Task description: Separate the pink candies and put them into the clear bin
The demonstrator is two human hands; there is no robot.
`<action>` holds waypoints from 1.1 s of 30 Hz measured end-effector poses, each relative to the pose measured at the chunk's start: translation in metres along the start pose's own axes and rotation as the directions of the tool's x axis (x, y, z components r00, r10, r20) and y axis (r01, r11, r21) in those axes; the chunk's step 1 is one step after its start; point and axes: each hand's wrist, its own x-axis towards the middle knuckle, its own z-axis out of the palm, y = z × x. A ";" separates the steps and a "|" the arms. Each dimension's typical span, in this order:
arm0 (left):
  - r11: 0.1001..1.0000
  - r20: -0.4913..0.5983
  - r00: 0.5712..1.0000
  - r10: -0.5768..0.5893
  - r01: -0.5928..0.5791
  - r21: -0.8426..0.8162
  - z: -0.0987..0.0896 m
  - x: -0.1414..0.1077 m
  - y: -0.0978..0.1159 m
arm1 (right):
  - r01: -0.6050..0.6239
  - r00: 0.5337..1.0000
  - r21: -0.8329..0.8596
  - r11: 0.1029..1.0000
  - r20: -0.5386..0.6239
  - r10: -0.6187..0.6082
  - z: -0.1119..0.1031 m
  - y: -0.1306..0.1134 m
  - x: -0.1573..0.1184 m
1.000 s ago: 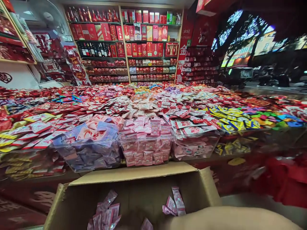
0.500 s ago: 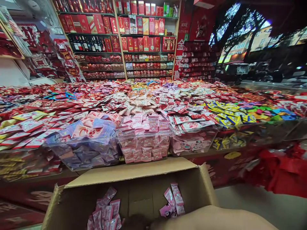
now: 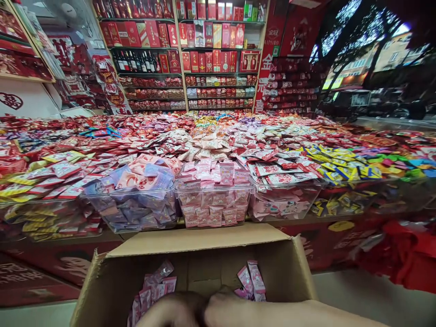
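An open cardboard box point(image 3: 200, 240) stands low in front of the counter. Inside it, small pink candy packets lie in two groups: one pile point(image 3: 155, 287) at the left, a few packets point(image 3: 255, 278) at the right. My left hand point(image 3: 175, 309) and my right hand point(image 3: 226, 306) reach down into the box between these piles, close together. Their fingers point into the dark interior and are hidden, so what they touch or hold does not show. Just beyond the box, a clear plastic bin point(image 3: 214, 193) holds stacked pink packets of similar look.
Neighbouring clear bins hold purple packets point(image 3: 136, 206) at the left and pink-and-white packets point(image 3: 282, 204) at the right. Heaps of wrapped sweets cover the counter behind. Shelves point(image 3: 184, 68) with red boxes and bottles rise at the back. Red cloth or bags point(image 3: 405, 254) hang at the right.
Both hands show more clearly inside the box now; earlier only the right forearm and a dark patch showed. The view has shifted, so the scene sits slightly further right.
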 end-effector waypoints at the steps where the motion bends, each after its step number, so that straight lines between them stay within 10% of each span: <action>1: 1.000 -0.005 1.000 0.002 -0.002 -0.013 -0.007 -0.006 0.008 | -0.003 1.000 -0.063 0.998 0.016 0.004 -0.009 0.000 -0.001; 6: 0.945 0.003 0.987 0.159 -0.152 -0.291 -0.031 -0.044 0.062 | 0.111 0.960 0.051 0.992 -0.264 -0.094 -0.060 -0.008 -0.021; 11: 0.850 -0.275 0.944 0.182 -0.292 -0.439 -0.025 -0.061 0.089 | 0.273 0.747 0.487 0.830 -0.651 0.136 -0.082 -0.014 -0.039; 15: 0.754 -0.419 0.894 0.158 -0.383 -0.533 -0.008 -0.055 0.102 | 0.333 0.767 0.801 0.497 -0.537 0.352 -0.087 -0.014 -0.042; 21: 0.767 -0.489 0.855 0.175 -0.429 -0.477 0.004 -0.055 0.110 | 0.275 0.727 0.745 0.608 -0.575 0.375 -0.089 -0.016 -0.041; 28: 0.662 -0.553 0.830 0.072 -0.454 -0.596 0.009 -0.059 0.112 | 0.359 0.734 0.876 0.322 -0.478 0.482 -0.088 -0.011 -0.037; 33: 0.812 -0.753 0.649 0.108 -0.495 -0.310 -0.002 -0.070 0.115 | 0.355 0.769 0.886 0.298 -0.458 0.446 -0.098 -0.007 -0.041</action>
